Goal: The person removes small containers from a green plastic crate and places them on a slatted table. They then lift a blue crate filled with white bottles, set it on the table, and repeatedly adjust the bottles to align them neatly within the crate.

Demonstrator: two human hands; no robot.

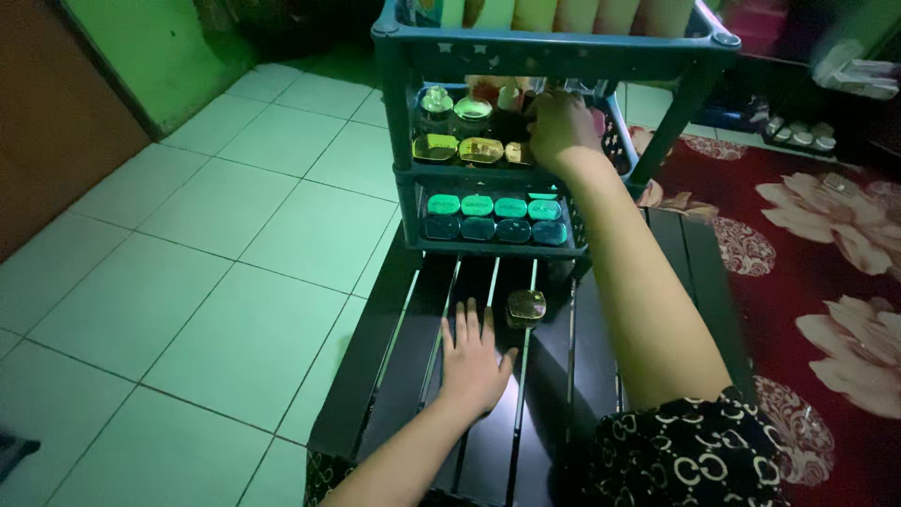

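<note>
Hands: left hand lies flat, fingers spread, on the black slatted worktop; right hand curls among small jars in the plastic rack, grip unclear.
Nearby: a square compact just beside the left fingertips.

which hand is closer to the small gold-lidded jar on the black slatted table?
Left. The left hand lies flat just beside the jar; the right hand is up in the rack's middle shelf.

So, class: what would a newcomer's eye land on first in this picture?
Probably the blue tiered rack at top centre, its shelves lined with small green compacts and gold-lidded jars. The right hand reaches into the middle shelf, while the left hand lies flat on the dark slatted table beside a lone small jar.
</note>
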